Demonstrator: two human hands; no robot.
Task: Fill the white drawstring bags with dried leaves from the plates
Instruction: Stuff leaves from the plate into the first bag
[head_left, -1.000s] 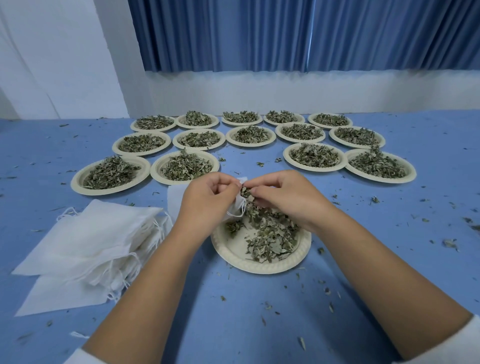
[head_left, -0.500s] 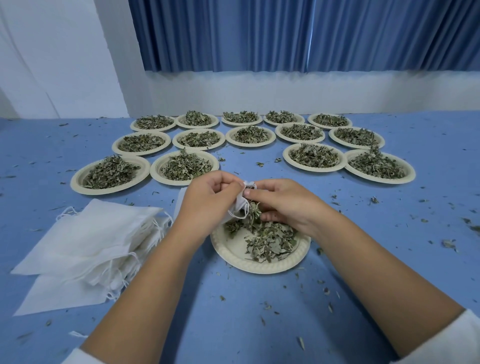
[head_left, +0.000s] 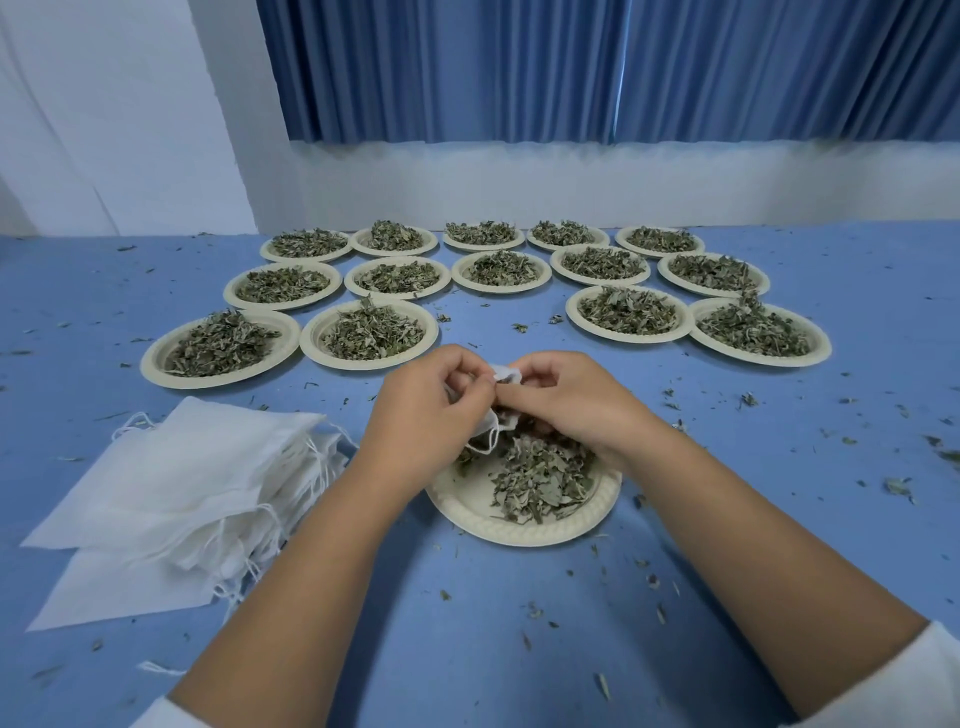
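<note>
The right hand (head_left: 566, 402) has lifted from the leaves (head_left: 540, 478) to the bag (head_left: 506, 373) mouth, meeting the left hand (head_left: 431, 410).

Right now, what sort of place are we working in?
Probably a makeshift herb-packing workroom: a blue-covered table with cream paper plates of dried leaves, a stack of white drawstring bags, blue curtains behind.

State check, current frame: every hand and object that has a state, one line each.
Held bag: lifted, mouth gathered, fill hidden.
Left hand: pinches held bag's mouth.
Right hand: pinches it too.
Near plate: part bare, leaves heaped right.
Bag stack: flat, unfilled, strings loose.
Far plates: fourteen, all heaped with leaves.
Curtain: drawn shut.
</note>
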